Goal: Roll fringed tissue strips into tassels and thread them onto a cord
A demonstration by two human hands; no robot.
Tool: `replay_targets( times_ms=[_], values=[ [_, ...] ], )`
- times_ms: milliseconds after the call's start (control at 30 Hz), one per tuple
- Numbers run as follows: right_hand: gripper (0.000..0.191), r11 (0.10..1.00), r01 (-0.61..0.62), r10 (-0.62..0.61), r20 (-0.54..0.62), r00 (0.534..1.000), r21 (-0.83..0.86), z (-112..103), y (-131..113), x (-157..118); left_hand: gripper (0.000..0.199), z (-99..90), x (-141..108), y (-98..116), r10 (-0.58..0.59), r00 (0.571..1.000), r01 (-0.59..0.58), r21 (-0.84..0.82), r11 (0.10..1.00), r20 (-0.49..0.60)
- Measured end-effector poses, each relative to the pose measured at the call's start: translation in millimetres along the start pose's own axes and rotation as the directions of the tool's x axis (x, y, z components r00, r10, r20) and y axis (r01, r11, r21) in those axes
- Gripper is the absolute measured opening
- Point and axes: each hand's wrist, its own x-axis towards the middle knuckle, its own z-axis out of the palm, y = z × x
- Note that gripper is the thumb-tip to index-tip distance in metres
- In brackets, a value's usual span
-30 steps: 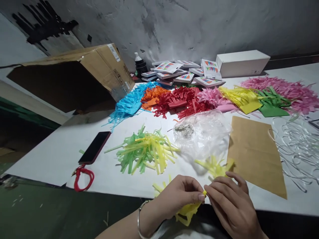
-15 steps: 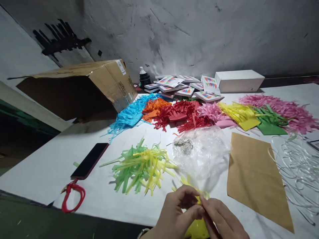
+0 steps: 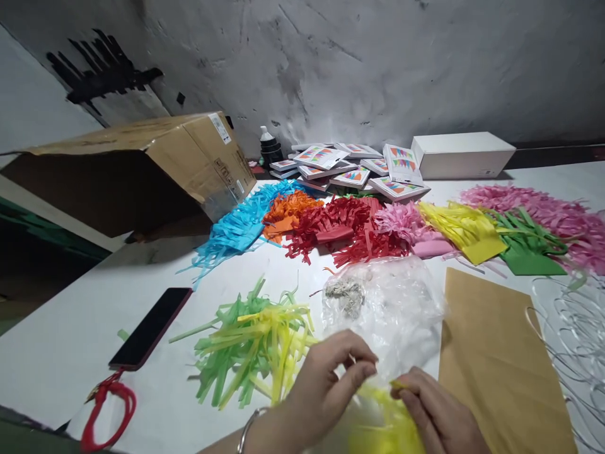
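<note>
A clear plastic bag (image 3: 392, 309) lies on the white table (image 3: 57, 353), with a crumpled gray clump (image 3: 348, 296) at its left end; whether the clump is inside or on top, I cannot tell. In front of the bag, on the near side, is the yellow tassel (image 3: 387, 425), blurred. The right hand (image 3: 442, 413) pinches a narrow yellow end of it between thumb and forefinger, the other fingers curled. The left hand (image 3: 326, 378), with a silver bracelet (image 3: 250, 429) at the wrist, is in front of the bag too — thumb and forefinger bent toward each other, tips close; I cannot tell if anything is caught between them.

Left of the bag is a pile of green and yellow strips (image 3: 265, 340), and farther left a phone (image 3: 150, 329) with a red strap (image 3: 87, 435). Right of the bag lies brown paper (image 3: 505, 359), with loose white string (image 3: 579, 321) beyond. Behind the bag sit red bundles (image 3: 350, 224) — part of a colorful fringed row — and, farther back, stacked flat boxes (image 3: 321, 157). A cardboard carton (image 3: 208, 151) stands open, back and left of the bag.
</note>
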Motion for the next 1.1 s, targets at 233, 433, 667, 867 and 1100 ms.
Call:
replay_targets(
  times_ms=[233, 433, 667, 867, 1100],
  values=[
    [0.029, 0.895, -0.267, 0.298, 0.032, 0.954, -0.358, -1.3, 46.8, 48.6, 0.009, 18.7, 90.9, -64.1, -0.080, 0.957, -0.058, 0.454, 0.889, 0.279],
    [0.029, 0.833, -0.342, 0.402, 0.051, 0.914, -0.436, 24.3, 88.1, 19.3, 0.010, 34.4, 93.7, -86.5, -0.151, 0.926, -0.053, 0.514, 0.856, 0.347],
    [0.032, 0.918, -0.270, 0.287, 0.016, 0.958, -0.289, 6.3, 73.0, 23.3, 0.016, 14.2, 77.3, -56.2, -0.169, 0.955, 0.118, 0.209, 0.971, 0.243],
    [0.019, 0.953, 0.123, -0.147, -0.070, 0.987, -0.276, -8.1, 26.5, 39.1, 0.018, 17.3, 38.2, -29.1, -0.378, 0.899, 0.425, -0.645, 0.635, 0.220],
    [0.025, 0.915, 0.209, -0.181, 0.113, 0.977, -0.346, -7.5, 14.5, 26.1, 0.023, 25.3, 6.4, -17.3, -0.330, 0.939, 0.331, -0.514, 0.791, 0.098]
  ],
)
